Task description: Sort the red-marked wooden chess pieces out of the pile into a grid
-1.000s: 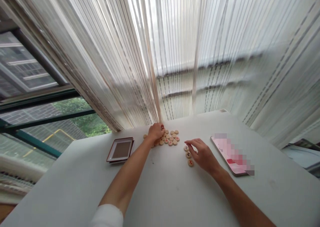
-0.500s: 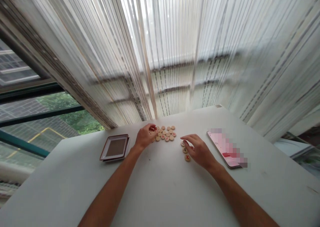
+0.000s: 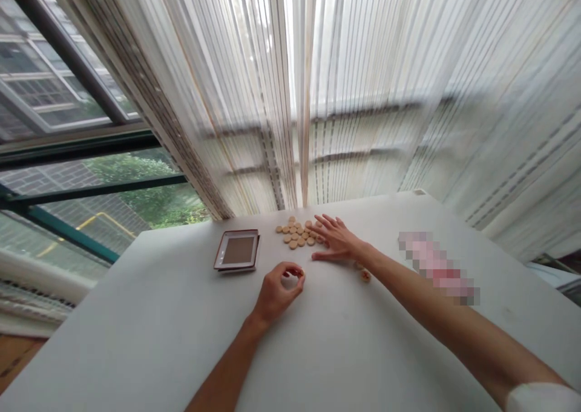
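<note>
A cluster of several round wooden game pieces [image 3: 295,233] lies on the white table [image 3: 149,315] near the curtain. My left hand [image 3: 276,291] hovers over the table's middle, fingers curled in a pinch on one wooden piece [image 3: 298,272]. My right hand [image 3: 336,239] lies flat with fingers spread, touching the right edge of the cluster. Under my right forearm sit a few more wooden pieces [image 3: 364,274], partly hidden.
A small brown-rimmed square tray [image 3: 237,250] sits left of the cluster. A pink phone [image 3: 436,267] lies to the right. Striped sheer curtains [image 3: 354,97] hang behind the table's far edge, with a window [image 3: 91,176] at the left.
My left hand has drawn back from the cluster toward me with a piece pinched in it. My right hand has left the separate pieces and stretched forward, flat, to the cluster.
</note>
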`<action>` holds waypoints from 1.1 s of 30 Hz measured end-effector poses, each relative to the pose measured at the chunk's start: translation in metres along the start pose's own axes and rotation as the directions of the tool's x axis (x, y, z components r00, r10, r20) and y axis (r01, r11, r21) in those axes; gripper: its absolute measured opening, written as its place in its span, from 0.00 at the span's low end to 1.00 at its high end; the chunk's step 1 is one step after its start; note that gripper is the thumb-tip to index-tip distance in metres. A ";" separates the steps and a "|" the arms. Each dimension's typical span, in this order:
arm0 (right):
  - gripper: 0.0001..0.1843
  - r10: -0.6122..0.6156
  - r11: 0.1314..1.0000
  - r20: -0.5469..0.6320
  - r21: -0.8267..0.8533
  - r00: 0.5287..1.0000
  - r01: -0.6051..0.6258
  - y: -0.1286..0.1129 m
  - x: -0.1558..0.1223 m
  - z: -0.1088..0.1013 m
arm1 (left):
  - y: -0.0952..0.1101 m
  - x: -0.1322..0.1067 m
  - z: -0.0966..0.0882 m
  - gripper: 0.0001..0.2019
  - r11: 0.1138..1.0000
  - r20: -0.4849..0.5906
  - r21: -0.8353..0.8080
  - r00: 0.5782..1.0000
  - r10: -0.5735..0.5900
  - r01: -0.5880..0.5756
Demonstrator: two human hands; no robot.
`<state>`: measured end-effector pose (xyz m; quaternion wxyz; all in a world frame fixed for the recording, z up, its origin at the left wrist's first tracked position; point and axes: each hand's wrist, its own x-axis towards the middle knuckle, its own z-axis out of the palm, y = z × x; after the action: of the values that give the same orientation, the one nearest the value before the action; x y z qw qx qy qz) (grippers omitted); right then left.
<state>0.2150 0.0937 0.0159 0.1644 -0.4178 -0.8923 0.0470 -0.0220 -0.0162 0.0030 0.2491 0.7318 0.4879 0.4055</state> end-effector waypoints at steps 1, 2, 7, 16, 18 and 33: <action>0.50 0.002 1.000 0.048 -0.008 0.999 -0.001 0.005 0.008 0.002 | -0.002 0.000 0.000 0.06 1.000 -0.009 -0.001 1.000 -0.003 0.003; 0.52 0.003 1.000 0.082 -0.009 0.997 -0.003 0.009 0.014 0.003 | -0.004 -0.001 0.000 0.06 1.000 -0.015 -0.001 1.000 -0.003 0.003; 0.51 -0.011 1.000 0.147 -0.009 0.989 0.012 0.022 0.033 0.009 | -0.008 -0.001 0.002 0.08 1.000 -0.016 -0.005 1.000 -0.005 0.004; 0.46 -0.080 0.997 0.110 -0.007 0.991 0.081 0.015 0.059 0.013 | -0.006 0.000 0.000 0.07 1.000 -0.001 -0.013 1.000 -0.002 0.002; 0.47 -0.090 0.996 0.094 0.016 0.992 0.089 0.007 0.070 0.017 | -0.007 0.000 0.000 0.07 1.000 0.002 -0.019 1.000 -0.002 0.002; 0.26 0.118 0.968 -0.202 0.242 0.972 -0.067 -0.039 0.017 0.002 | -0.010 0.001 0.002 0.08 0.993 -0.033 -0.121 0.999 0.001 -0.005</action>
<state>0.1754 0.0815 0.0275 0.3053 -0.4396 -0.8370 0.1137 -0.0256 -0.0109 -0.0055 0.2845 0.7094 0.4651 0.4467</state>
